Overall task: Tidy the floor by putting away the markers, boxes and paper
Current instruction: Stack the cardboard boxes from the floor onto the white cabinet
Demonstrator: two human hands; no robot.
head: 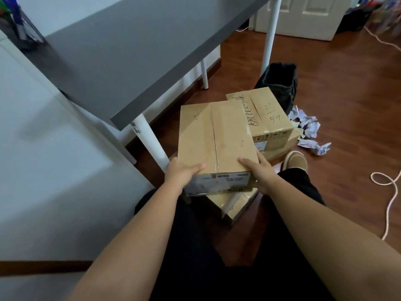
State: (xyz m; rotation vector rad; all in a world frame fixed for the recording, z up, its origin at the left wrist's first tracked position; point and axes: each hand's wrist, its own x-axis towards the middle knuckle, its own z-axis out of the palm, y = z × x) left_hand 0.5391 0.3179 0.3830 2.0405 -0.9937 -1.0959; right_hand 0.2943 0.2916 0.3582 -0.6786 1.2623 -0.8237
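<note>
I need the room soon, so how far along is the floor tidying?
Done, it seems: markers stand in the holder on the grey desk. In hand: the left hand and right hand share a grip on a cardboard box, raised above another box. Left: the written-on box and the crumpled paper by the black bin.
</note>
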